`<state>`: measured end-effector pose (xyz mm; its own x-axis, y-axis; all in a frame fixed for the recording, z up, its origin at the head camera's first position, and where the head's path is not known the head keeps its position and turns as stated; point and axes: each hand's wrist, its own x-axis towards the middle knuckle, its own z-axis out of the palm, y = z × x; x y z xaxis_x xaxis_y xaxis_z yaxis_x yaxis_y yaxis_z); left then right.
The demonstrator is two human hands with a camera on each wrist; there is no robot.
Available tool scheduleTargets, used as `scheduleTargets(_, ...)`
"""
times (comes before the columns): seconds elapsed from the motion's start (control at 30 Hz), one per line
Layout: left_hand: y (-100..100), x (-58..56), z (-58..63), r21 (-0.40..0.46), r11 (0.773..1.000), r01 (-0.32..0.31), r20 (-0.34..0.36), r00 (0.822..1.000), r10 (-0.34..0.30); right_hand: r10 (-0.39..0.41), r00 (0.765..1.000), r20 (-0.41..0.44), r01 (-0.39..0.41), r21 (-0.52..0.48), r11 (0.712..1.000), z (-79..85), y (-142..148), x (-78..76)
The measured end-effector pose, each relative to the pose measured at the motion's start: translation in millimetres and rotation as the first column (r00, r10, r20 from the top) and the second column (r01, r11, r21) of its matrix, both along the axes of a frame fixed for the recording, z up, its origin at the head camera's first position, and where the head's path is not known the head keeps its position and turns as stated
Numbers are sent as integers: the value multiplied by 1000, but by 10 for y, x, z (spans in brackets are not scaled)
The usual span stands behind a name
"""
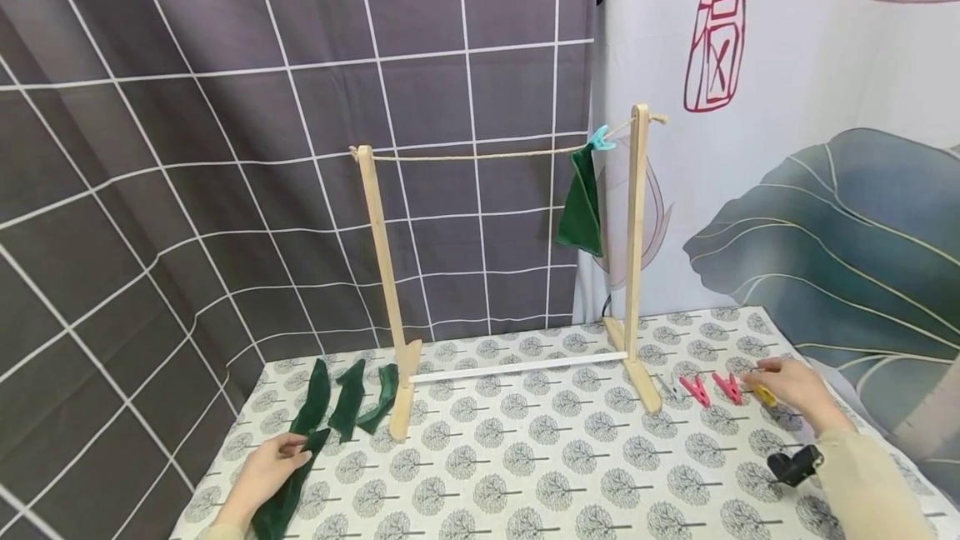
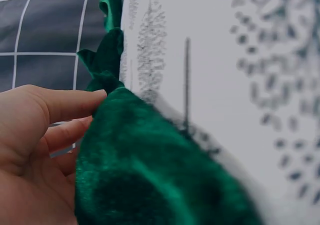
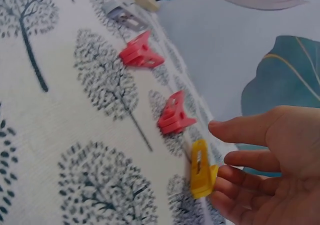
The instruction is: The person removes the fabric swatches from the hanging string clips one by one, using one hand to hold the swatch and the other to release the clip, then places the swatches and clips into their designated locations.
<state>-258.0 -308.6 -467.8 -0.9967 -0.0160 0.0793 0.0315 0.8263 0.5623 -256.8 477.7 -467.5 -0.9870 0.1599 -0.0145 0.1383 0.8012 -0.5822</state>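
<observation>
At the table's left front, my left hand (image 1: pixel 261 473) pinches the upper corner of a dark green velvety cloth (image 1: pixel 288 497). The left wrist view shows the thumb in front of that cloth (image 2: pixel 140 165) and the other fingers partly behind it. Far to the right, my right hand (image 1: pixel 791 387) is beside a yellow clothespin (image 1: pixel 765 395), its fingers loosely bent. In the right wrist view the fingertips are right at the side of this yellow clothespin (image 3: pixel 200 170), with the thumb apart from it. Two pink clothespins (image 1: pixel 695 391) and a grey clothespin (image 1: pixel 670 387) lie in a row to its left.
A wooden rack (image 1: pixel 636 232) carries a rope (image 1: pixel 480 157) between its posts. Near the right post, a light blue clothespin (image 1: pixel 602 138) holds another green cloth (image 1: pixel 581 205). Several green cloth pieces (image 1: pixel 348 400) lie left of the rack. A patterned tablecloth (image 1: pixel 525 457) covers the table.
</observation>
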Motion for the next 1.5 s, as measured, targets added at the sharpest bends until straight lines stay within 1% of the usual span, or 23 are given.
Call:
scheduleTargets(0.1, -6, -7, 40, 18, 1000, -15, 3, 1000, 14, 5, 1000, -19, -5, 0, 1000, 59, -6, -5)
scheduleTargets(0.23, 4, -9, 129, 33, 999, -5, -5, 1000, 5, 3, 999, -44, -2, 17, 1000, 162, -27, -18)
scheduleTargets(0.37, 38, -19, 226, 40, 999, 5, -20, 1000, -4, 13, 993, -121, -8, 41, 999, 291, -76, -17)
scheduleTargets(0.47, 83, -51, 313, 41, 999, 11, -38, 999, -9, 21, 986, -165, -14, 43, 999, 405, -133, -1)
scheduleTargets(0.67, 223, -167, 534, 58, 997, 45, -71, 997, -41, 30, 978, -207, -21, 47, 999, 687, -272, 5)
scheduleTargets(0.83, 431, -286, 785, 58, 995, 81, -118, 990, -73, 44, 965, -257, -43, 9, 999, 936, -415, -5)
scheduleTargets(0.97, 635, -379, 993, 72, 989, 126, -178, 978, -112, 56, 950, -306, -64, -18, 998, 1148, -549, -4)
scheduleTargets(1.1, 853, -475, 1187, 97, 981, 168, -210, 967, -145, 72, 934, -349, -86, -25, 996, 1349, -675, 10)
scheduleTargets(1.2, 1033, -534, 1340, 99, 974, 206, -233, 956, -179, 77, 920, -385, -95, -27, 995, 1500, -775, 17)
scheduleTargets(1.4, 1380, -627, 1610, 88, 951, 296, -307, 916, -257, 95, 889, -448, -114, -15, 993, 1823, -973, 36)
scheduleTargets(1.5, 1557, -673, 1740, 98, 936, 337, -330, 899, -289, 98, 868, -487, -116, -8, 993, 1987, -1066, 58)
